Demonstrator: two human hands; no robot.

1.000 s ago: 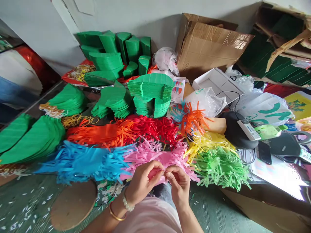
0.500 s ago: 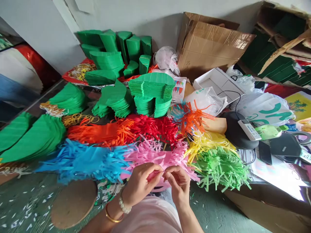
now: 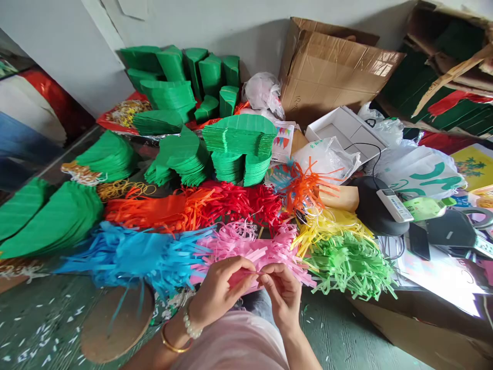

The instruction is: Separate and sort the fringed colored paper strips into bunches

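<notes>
My left hand (image 3: 227,288), with a bead bracelet and a gold bangle at its wrist, is pinched at the table's front edge. Its fingertips meet those of my right hand (image 3: 281,293), also pinched. What lies between the fingertips is too small to make out; a trace of pink shows there. Just beyond both hands is the pink fringed strip pile (image 3: 246,246). To its left lies the blue fringed pile (image 3: 142,254), and to its right the light green one (image 3: 346,264). Red (image 3: 246,203), orange (image 3: 162,210) and yellow (image 3: 331,226) fringed piles lie behind.
Stacks of green cut pieces (image 3: 239,133) fill the table's left and back. A cardboard box (image 3: 335,67), a white open box (image 3: 346,131) and plastic bags (image 3: 419,169) stand behind to the right. A phone (image 3: 419,241) lies at right; a round stool (image 3: 115,324) is below left.
My hands stay together at nearly the same spot, the left wrist slightly further left. Blue strips now hang over the stool, and a red piece shows at the upper right.
</notes>
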